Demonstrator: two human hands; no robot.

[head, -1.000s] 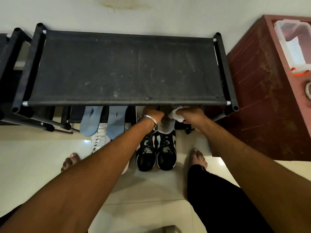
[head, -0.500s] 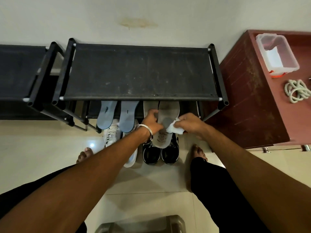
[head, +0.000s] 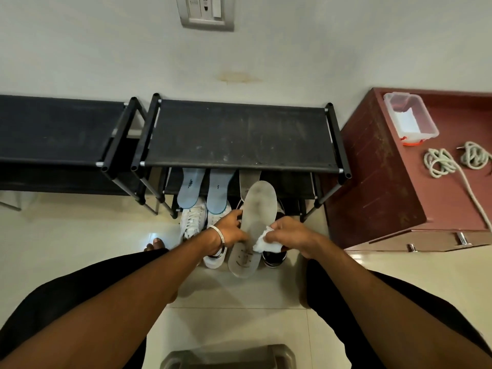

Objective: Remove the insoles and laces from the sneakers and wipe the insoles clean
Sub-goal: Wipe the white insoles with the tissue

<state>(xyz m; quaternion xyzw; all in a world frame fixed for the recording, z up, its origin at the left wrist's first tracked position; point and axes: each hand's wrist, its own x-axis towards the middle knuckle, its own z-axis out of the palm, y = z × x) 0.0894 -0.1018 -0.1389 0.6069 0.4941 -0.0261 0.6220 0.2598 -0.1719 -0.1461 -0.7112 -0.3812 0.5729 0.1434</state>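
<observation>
Both arms extended | left hand (head: pixel 231 230) grips insole (head: pixel 253 227) | right hand (head: pixel 288 234) presses wipe (head: pixel 262 242)

Long grey foam insole (head: pixel 253 227) is now pulled out from under the black fabric-topped shoe rack (head: pixel 239 134) and held up over the black sneakers (head: pixel 274 258); a second ago it sat tucked beneath the shelf edge. Left hand (head: pixel 231 229) has shifted to the insole's left edge, mid-length. Right hand (head: pixel 290 234) with the crumpled white wipe (head: pixel 263 242) now presses nearer the heel end. Both hands are drawn back toward the body.
</observation>
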